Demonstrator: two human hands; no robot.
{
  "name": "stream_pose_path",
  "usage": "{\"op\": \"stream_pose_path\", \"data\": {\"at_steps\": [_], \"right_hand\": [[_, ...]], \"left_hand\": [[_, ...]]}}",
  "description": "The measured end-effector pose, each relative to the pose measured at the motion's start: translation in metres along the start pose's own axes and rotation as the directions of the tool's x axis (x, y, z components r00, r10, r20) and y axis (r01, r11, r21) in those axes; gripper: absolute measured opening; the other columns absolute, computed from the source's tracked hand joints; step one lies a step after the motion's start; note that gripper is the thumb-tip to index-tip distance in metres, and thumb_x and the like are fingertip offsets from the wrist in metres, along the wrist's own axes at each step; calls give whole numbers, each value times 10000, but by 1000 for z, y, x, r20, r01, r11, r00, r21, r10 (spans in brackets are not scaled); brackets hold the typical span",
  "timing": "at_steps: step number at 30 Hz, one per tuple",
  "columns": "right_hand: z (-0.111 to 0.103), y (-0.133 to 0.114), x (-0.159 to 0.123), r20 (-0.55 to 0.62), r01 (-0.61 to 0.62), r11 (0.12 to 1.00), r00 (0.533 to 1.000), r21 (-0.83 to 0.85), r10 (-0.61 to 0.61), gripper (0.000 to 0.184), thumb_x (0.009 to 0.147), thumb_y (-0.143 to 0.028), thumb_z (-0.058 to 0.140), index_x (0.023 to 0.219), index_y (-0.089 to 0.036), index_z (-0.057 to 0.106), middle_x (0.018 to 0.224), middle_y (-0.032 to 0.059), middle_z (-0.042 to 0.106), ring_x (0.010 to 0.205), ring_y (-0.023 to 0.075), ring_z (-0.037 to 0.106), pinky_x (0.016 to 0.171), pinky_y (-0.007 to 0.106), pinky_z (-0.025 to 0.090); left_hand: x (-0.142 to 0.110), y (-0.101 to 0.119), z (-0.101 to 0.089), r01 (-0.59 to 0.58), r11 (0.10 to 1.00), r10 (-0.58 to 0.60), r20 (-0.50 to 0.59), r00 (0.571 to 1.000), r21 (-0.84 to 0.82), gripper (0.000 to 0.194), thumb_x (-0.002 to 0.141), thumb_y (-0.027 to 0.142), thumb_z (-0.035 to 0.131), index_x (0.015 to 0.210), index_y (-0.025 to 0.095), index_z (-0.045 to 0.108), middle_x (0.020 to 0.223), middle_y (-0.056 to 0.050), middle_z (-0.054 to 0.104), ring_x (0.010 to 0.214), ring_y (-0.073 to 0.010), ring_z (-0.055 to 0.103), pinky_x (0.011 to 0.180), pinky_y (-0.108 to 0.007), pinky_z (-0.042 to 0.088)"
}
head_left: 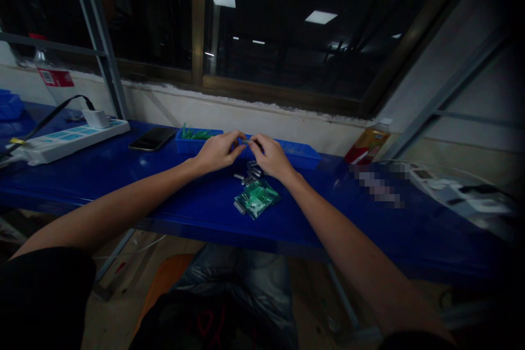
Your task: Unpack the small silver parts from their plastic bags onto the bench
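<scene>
My left hand [219,152] and my right hand [268,157] meet over the front of the blue trays, fingertips pinched close together. A tiny pale piece [246,141] seems to show between them, too small and dim to name. Below my right hand lies a loose cluster of small silvery metal pieces [248,179] on the blue table [197,197]. Nearer to me is a clear bag with green contents [257,198], with one metal piece at its left edge. Behind my left hand, a blue tray [188,146] holds thin green strips [194,133].
Another blue tray [305,156] sits behind my right hand. To the left are a phone [151,139], a white power strip [77,141] with a plug, and a bottle [55,74]. At right stand a drink bottle [371,142] and a second power strip [455,191]. A window runs behind.
</scene>
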State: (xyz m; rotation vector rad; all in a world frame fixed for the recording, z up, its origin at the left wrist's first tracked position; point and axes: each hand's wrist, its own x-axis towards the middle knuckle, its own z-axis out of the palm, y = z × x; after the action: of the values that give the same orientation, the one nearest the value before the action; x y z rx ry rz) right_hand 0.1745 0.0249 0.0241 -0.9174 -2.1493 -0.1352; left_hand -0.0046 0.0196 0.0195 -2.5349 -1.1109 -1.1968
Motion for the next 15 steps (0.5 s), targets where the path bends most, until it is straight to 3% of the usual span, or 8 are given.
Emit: {"op": "stream_pose_path", "data": {"at_steps": [10, 13, 15], "right_hand": [[2, 1, 0, 17, 3, 1000, 1000, -20, -2, 216, 865, -351, 401, 892, -200, 554, 790, 39, 594, 738, 169, 533, 663, 275, 380], [4, 19, 0, -57, -75, 992, 996, -103, 70, 227, 851, -353, 418, 845, -185, 570, 766, 50, 587, 711, 176, 524, 645, 284, 377], [3, 36, -1, -111, -147, 976, 985, -158, 130, 219, 832, -345, 442, 812, -176, 580, 732, 53, 573, 690, 182, 513, 638, 294, 376]], "left_hand": [[1, 2, -2, 46, 989, -56, 69, 996, 144, 334, 888, 370, 342, 959, 150, 582, 782, -85, 655, 688, -190, 605, 589, -282, 404], [2, -6, -5, 11, 992, -48, 288, 956, 128, 364, 874, 419, 359, 894, 159, 614, 724, -66, 648, 636, -173, 594, 565, -262, 392], [1, -13, -7, -26, 999, 15, 475, 880, 18, 336, 840, 441, 425, 863, 175, 629, 690, -38, 643, 594, -147, 580, 553, -239, 390]]}}
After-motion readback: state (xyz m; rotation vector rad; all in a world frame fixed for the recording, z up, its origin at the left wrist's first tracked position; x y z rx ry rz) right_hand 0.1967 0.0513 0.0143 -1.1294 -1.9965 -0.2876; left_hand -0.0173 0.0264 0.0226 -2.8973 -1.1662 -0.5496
